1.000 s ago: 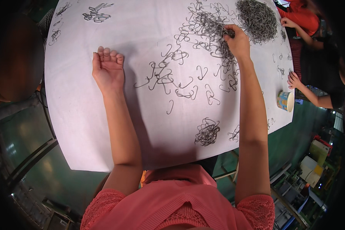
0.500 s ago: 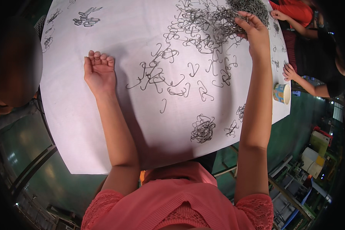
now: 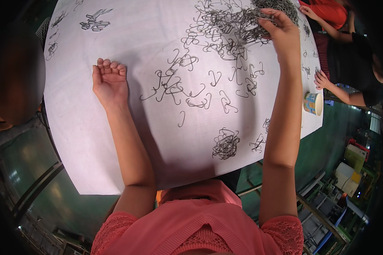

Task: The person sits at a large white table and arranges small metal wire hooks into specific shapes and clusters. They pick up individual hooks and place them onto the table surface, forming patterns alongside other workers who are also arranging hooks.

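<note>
At the far right of the white table, my right hand [image 3: 285, 36] grips a bunch of dark metal wire hooks [image 3: 253, 33] between thumb and fingers. The bunch hangs into a wide tangle of the same hooks [image 3: 217, 29], so where one ends and the other begins is hard to tell. My left hand [image 3: 110, 87] rests palm up on the table's left side, fingers loosely curled, nothing in it. Scattered hooks [image 3: 172, 87] lie between the hands. A small stack of neatly nested hooks [image 3: 95, 23] sits beyond my left hand.
A dense heap of hooks [image 3: 285, 6] lies at the far right edge. Nearer me are a tangled clump [image 3: 226, 144] and a smaller one [image 3: 257, 143]. A paper cup [image 3: 312, 104] stands at the right edge. Other people's hands [image 3: 321, 79] work along that side.
My right hand has risen slightly away from me with its bunch, and the hooks under it have shifted. My left hand has barely moved.
</note>
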Demonstrator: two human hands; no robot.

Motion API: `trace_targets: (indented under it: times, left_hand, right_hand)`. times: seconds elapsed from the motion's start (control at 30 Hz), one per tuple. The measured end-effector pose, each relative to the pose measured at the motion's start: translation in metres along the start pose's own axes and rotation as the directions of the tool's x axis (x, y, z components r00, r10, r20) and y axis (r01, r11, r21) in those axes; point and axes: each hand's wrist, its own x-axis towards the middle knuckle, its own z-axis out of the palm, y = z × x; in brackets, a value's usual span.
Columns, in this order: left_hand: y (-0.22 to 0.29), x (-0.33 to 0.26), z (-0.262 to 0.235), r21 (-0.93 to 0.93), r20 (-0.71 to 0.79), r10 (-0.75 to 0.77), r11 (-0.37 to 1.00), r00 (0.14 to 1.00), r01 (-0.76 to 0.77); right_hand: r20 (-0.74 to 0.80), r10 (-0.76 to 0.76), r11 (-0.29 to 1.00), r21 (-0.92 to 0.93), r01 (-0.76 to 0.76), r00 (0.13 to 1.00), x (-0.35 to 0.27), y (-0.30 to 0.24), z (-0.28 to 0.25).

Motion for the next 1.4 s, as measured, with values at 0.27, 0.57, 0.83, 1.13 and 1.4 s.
trace_targets:
  times: [0.27,0.57,0.83,1.13,1.4]
  left_hand:
    - [0.000,0.002,-0.001,-0.024,0.007,-0.024,0.999,1.000,0.024]
    - [0.003,0.001,-0.001,-0.059,0.005,-0.020,0.998,1.000,0.021]
    - [0.005,0.000,-0.002,-0.073,-0.004,-0.013,0.997,1.000,0.012]
    - [-0.001,0.002,0.000,-0.070,-0.011,-0.018,0.997,1.000,0.017]
    - [-0.003,0.004,-0.002,-0.048,0.013,-0.027,0.998,1.000,0.027]
  right_hand:
    - [0.392,-0.255,0.716,-0.538,0.445,0.884,-0.018,0.024,0.078]
    - [0.704,-0.159,0.598,-0.489,0.635,0.692,-0.003,0.020,0.113]
    - [0.725,-0.125,0.680,-0.434,0.591,0.677,-0.002,0.014,0.115]
    - [0.652,0.368,0.698,0.276,-0.660,0.663,-0.008,0.024,0.064]
    - [0.522,0.385,0.623,0.461,-0.632,0.761,-0.099,0.036,-0.014]
